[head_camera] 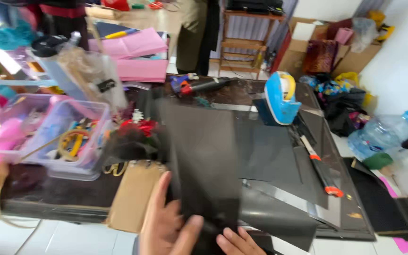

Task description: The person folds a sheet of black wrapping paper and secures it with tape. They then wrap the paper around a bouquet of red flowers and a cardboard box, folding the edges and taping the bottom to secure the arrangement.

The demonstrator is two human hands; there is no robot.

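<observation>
**Careful: a limp black sheet over a crowded bench**

Clearly both hands are on the black sheet [199, 160], which stands up from the near edge of the bench [48, 189] and leans away over the dark sheets already lying there. The left hand [166, 226] grasps its lower edge, thumb on the near face and fingers behind; the right hand [237, 242] pinches the bottom corner just beside it. The picture is blurred, so how firm either grip is cannot be told.

Held only at its bottom, the sheet could flop or crease. Its far left edge is close to the red and black flower bunch [135, 137] and the clear plastic tub [72, 137], and could brush or drag them. To the right lie a long black tool with orange tips [319, 165] and a blue tape dispenser [280, 98]; a swinging sheet might knock the tool off the stack. The brown cardboard piece [135, 196] overhangs the bench edge beside the left hand and could be nudged down.
</observation>
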